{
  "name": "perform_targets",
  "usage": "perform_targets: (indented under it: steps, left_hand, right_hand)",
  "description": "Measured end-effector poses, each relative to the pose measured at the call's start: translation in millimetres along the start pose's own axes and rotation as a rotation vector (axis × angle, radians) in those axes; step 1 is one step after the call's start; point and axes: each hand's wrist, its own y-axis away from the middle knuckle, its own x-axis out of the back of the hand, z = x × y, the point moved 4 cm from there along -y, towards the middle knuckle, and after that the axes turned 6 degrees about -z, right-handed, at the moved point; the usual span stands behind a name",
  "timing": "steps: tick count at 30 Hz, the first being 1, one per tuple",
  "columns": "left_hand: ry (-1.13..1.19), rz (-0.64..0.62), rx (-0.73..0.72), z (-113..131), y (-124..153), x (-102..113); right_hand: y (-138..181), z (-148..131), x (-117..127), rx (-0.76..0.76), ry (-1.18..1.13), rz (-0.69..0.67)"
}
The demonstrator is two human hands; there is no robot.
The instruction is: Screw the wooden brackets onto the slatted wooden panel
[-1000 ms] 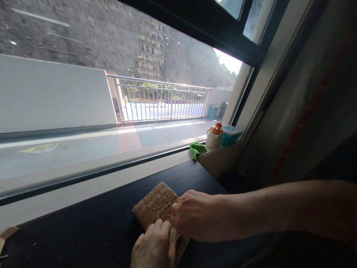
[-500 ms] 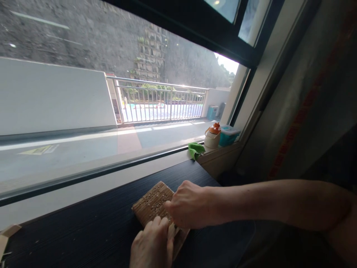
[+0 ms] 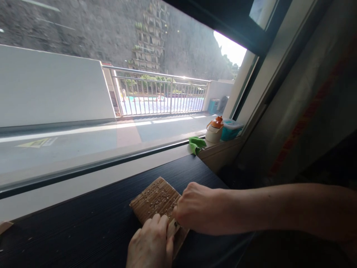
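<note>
A small ribbed wooden board [image 3: 155, 199] strewn with tiny grains lies on the dark table [image 3: 92, 223] under the window. My left hand [image 3: 152, 243] rests on the board's near end, fingers pressed down on it. My right hand [image 3: 196, 208] reaches in from the right with its fingers curled against the board's right edge, pinched on something too small to make out.
On the window ledge at the right stand a cream pot with an orange lid [image 3: 214, 131], a teal container [image 3: 231, 129] and a green cloth [image 3: 196, 143]. A piece of cardboard [image 3: 5, 226] lies at the far left edge.
My right hand slid slightly left and then back right along the board. The left hand stays pressed on the board. The view shifted a little.
</note>
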Motion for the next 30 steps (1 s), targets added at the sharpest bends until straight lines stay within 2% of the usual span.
perform_targets:
  steps: [5,7,10,13,15,17,19,21,22,24,27,30]
  left_hand:
    - [-0.037,0.015,-0.001,-1,2,0]
    - [-0.059,0.036,-0.003,0,4,1]
    - [-0.072,0.056,0.005,3,6,3]
    - [-0.045,0.069,0.016,5,7,6]
    - [0.028,0.094,0.020,0,8,8]
    - [0.159,0.180,0.026,-13,12,9]
    - [0.292,0.350,0.046,-34,20,7]
    - [0.365,0.536,0.094,-56,34,-3]
    - [0.411,0.581,0.141,-67,41,-11]
    - [0.518,0.534,0.215,-80,51,-34]
    - [0.610,0.458,0.226,-82,59,-60]
    - [0.677,0.542,0.254,-81,61,-63]
  right_hand:
    - [-24,19,10,-0.098,-0.118,-0.230]
    - [-33,25,13,-0.155,-0.184,-0.259]
    - [-31,27,17,-0.216,-0.216,-0.226]
    - [-6,32,15,-0.274,-0.232,-0.088]
    - [18,44,5,-0.372,-0.379,0.147]
    - [41,58,-20,-0.454,-0.664,0.423]
    - [54,68,-60,-0.501,-1.092,0.647]
    - [52,66,-100,-0.521,-1.202,0.685]
    - [48,61,-116,-0.519,-1.246,0.700]
    - [36,43,-140,-0.494,-1.333,0.722]
    - [21,10,-154,-0.430,-1.623,0.838]
    - [12,-19,-147,-0.324,-1.701,0.812]
